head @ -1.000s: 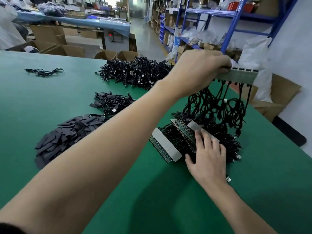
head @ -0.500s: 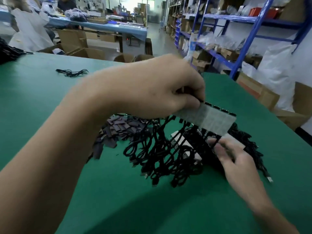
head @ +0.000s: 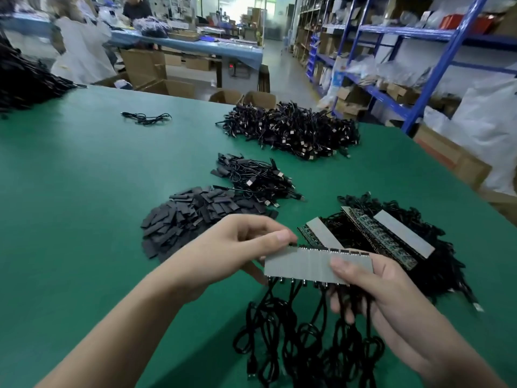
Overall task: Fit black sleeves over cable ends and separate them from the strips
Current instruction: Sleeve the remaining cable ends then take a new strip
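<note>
**Both hands hold a cable strip over the table**

A flat grey rectangular strip [head: 302,266] is held level above the near middle of the green table [head: 84,205]. The left hand [head: 232,247] pinches the strip's left end, thumb on its top edge and fingers curled behind. The right hand [head: 372,289] grips the right end, thumb pressed on the face and fingers curled underneath. Looped black cables [head: 293,331] hang from the strip's lower edge down to the table. A heap of flat black sleeves [head: 195,217] lies just beyond the left hand. More grey and green strips with tangled cables [head: 391,236] lie to the right, beyond the right hand.
</note>
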A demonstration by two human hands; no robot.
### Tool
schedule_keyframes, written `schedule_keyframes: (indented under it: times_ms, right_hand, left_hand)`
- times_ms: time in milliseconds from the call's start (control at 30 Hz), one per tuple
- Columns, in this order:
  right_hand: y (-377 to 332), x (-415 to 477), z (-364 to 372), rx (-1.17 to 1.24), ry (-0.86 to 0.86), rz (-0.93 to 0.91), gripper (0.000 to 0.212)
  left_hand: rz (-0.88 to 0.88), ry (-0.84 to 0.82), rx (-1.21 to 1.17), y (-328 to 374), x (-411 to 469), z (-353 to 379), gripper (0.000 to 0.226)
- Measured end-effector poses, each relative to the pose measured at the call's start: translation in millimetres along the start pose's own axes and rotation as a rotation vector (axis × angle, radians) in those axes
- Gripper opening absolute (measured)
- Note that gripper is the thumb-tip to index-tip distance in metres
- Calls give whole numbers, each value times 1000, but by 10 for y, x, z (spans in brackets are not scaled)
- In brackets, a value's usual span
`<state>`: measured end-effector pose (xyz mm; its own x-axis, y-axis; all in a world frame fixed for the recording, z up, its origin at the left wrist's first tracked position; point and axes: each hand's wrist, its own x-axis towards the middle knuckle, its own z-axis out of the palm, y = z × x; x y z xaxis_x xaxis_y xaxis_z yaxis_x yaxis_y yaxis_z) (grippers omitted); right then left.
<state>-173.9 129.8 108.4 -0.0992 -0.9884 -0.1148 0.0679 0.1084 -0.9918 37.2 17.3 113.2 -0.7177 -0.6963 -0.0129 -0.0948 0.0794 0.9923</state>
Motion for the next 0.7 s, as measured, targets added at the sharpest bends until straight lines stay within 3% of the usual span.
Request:
schedule_keyframes:
  times_ms: [200, 433, 500, 567, 633, 700]
  right_hand:
    - [-70, -9, -218, 50, -57, 79, 40]
    - [198, 300, -300, -17, 0, 324, 34]
    - [267, 403, -352, -267, 88, 285, 44]
    - [297, 518, -368, -683, 190, 85, 44]
    - [309, 645, -269, -1021, 119, -136, 37]
    - [360, 788, -106, -1133, -46, -188, 29]
  left_hand:
    - [126, -56, -225, -63, -135, 48, 25]
    - [-124, 72, -167, -542, 37, 196, 36]
    - [-134, 90, -125, -711, 72, 186, 37]
    - [-122, 150, -30, -879, 114, 177, 44]
    - [-82, 219, 152, -1015, 146, 184, 43]
    - [-35, 256, 236, -1109, 155, 197, 38]
